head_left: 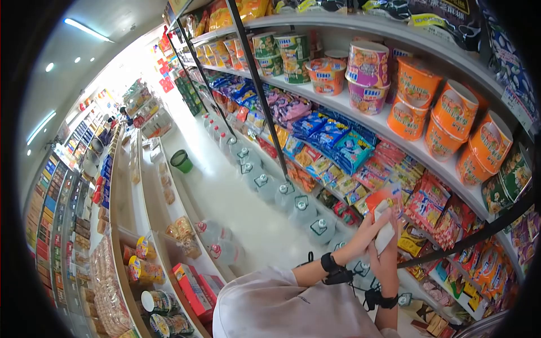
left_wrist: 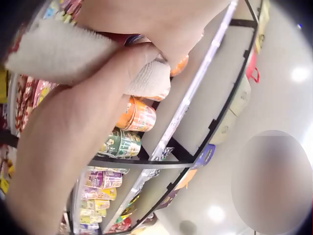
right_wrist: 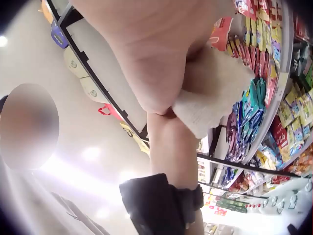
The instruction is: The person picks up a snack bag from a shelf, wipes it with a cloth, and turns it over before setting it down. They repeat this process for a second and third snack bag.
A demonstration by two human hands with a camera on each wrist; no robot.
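Note:
A folded white cloth (head_left: 385,238) is between both hands in front of the snack shelves. My left hand (head_left: 374,228) grips it from the near side; in the left wrist view this hand (left_wrist: 151,22) fills the top. My right hand (head_left: 390,248) holds the cloth too, its thumb laid over the cloth (left_wrist: 63,51) in the left wrist view. In the right wrist view the right hand (right_wrist: 142,49) covers part of the cloth (right_wrist: 210,93), hiding its fingers. Just beyond the hands is a red-orange packet (head_left: 376,198); I cannot tell whether a hand holds it.
Orange noodle cups (head_left: 414,84) stand stacked on the shelf above, with bagged snacks (head_left: 332,138) below. Large water bottles (head_left: 298,208) line the floor along the shelving. Across the aisle, another shelf holds yellow cups (head_left: 145,270). A green bin (head_left: 181,161) stands in the aisle.

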